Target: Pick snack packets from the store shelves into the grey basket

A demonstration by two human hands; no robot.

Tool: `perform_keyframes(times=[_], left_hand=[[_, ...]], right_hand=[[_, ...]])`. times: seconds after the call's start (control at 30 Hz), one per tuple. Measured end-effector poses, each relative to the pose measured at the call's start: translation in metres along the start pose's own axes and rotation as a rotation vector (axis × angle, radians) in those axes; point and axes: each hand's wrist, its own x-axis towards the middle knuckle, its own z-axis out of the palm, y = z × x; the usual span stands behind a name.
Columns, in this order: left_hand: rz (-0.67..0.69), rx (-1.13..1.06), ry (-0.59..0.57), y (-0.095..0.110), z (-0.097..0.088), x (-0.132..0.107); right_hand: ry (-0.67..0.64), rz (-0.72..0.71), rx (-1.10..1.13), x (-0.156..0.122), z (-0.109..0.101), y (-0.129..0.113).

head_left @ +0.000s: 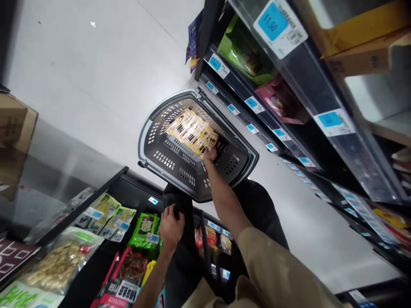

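Observation:
My right hand reaches down into a dark grey shopping basket on the floor. Its fingers are closed on the near end of a row of yellow-and-cream snack packets, which lie overlapping along the basket's bottom. Part of the fingers is hidden, so I cannot make out the exact grip. My left hand rests against my dark-trousered knee, its fingers loosely bent and slightly apart, with nothing held. The basket's handle lies folded down along the rim.
Shelves with price tags rise on the right, holding green and pink packages. At lower left, another shelf carries a bag of nuts, green packets and red bags. A cardboard box is at the left edge. Pale floor surrounds the basket.

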Motion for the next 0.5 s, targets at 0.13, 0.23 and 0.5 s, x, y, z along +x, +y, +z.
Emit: perform_keyframes(times=[0.13, 0.23, 0.5], left_hand=[[-0.048, 0.008, -0.057, 0.001, 0.006, -0.005], [-0.069, 0.016, -0.057, 0.005, 0.016, -0.011], [0.015, -0.077, -0.045, 0.073, -0.015, -0.102]], right_hand=[[-0.109, -0.039, 0.016, -0.024, -0.022, 0.01], [-0.253, -0.107, 0.003, -0.064, -0.056, 0.019], [-0.644, -0.56, -0.33, -0.249, -0.265, 0.011]])
